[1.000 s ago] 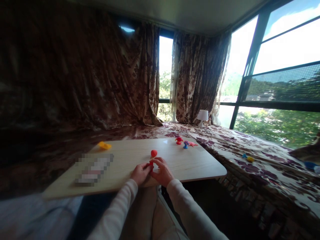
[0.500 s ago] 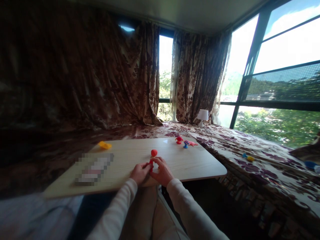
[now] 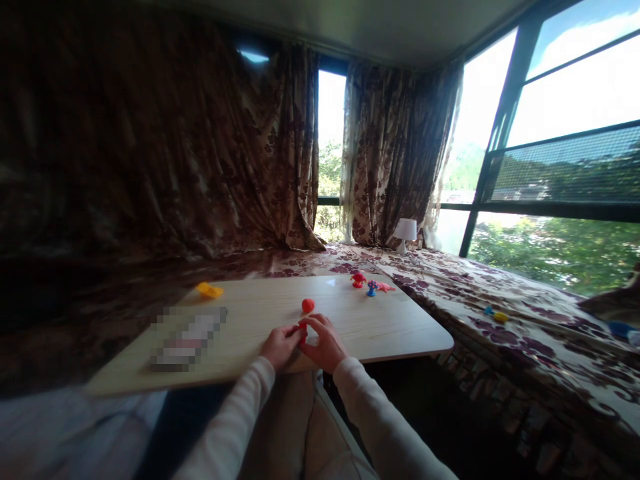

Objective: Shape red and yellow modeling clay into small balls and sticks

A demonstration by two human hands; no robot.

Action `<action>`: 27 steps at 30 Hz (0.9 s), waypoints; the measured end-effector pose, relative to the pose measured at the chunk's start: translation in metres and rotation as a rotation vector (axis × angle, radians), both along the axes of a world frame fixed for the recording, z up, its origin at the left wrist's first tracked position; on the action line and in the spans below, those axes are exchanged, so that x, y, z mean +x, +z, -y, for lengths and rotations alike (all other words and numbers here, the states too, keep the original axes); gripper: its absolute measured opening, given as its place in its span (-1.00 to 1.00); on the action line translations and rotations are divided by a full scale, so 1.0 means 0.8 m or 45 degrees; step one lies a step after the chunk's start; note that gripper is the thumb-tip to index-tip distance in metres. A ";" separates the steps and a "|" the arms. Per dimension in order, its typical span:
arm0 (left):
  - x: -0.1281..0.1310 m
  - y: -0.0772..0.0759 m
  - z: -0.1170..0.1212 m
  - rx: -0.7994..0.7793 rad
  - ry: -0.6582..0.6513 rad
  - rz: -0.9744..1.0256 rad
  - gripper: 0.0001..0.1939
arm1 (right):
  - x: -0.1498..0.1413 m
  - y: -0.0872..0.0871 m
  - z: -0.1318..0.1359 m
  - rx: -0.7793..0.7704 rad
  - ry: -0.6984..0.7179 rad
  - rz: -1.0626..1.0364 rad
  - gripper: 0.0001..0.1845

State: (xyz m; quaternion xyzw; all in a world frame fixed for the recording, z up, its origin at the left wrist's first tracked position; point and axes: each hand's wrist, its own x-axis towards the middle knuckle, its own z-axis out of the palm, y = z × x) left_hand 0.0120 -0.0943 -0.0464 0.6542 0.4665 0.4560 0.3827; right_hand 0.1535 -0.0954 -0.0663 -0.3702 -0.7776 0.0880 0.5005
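Observation:
Near the front edge of the pale wooden table, a small red piece sits between my two hands; it is too small and covered to tell its kind. My left hand pinches it from the left with thumb and fingertips. From the right, my right hand curls its fingers and thumb around the same piece. Just beyond my fingers lies a round orange-red ball, touched by neither hand.
A red figure, a blue mushroom-like figure and a pink figure stand at the far right. A yellow piece and a blurred flat object lie left. A white lamp stands beyond the table.

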 end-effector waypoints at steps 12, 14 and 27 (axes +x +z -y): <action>0.000 -0.002 -0.002 -0.001 0.019 0.028 -0.63 | 0.000 0.001 0.002 -0.009 -0.033 -0.009 -0.53; -0.001 -0.003 -0.004 -0.004 0.004 0.030 -0.63 | 0.000 0.001 0.001 -0.015 -0.034 -0.016 -0.57; -0.002 -0.006 -0.004 0.017 0.049 0.024 -0.66 | 0.003 0.002 0.001 -0.124 0.009 -0.129 -0.38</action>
